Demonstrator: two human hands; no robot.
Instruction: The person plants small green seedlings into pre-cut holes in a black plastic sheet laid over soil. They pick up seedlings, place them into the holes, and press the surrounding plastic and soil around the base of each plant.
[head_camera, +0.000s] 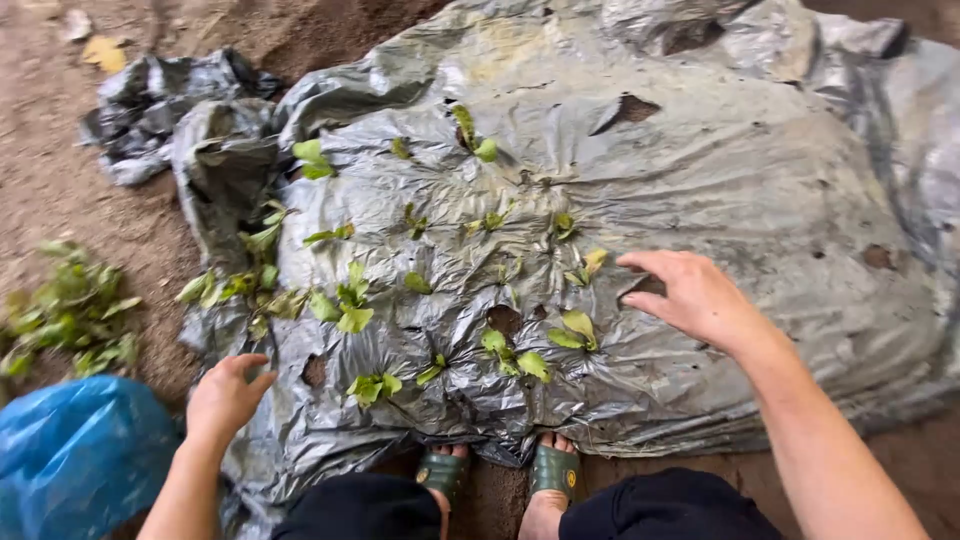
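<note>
At lower left sits a crumpled blue plastic bag (80, 455) — no label shows on it. Just right of it my left hand (225, 395) hovers half-curled and empty at the edge of the wrinkled grey plastic sheet (720, 170) on the soil. My right hand (690, 295), fingers spread, rests over a torn hole (645, 288) — the nearest small green seedling (575, 330) lies just left of it, so this hand is nearer.

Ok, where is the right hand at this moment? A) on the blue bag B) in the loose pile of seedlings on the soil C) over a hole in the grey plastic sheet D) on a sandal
C: the right hand reaches over an empty hole in the grey plastic sheet, beside a planted seedling.
</note>
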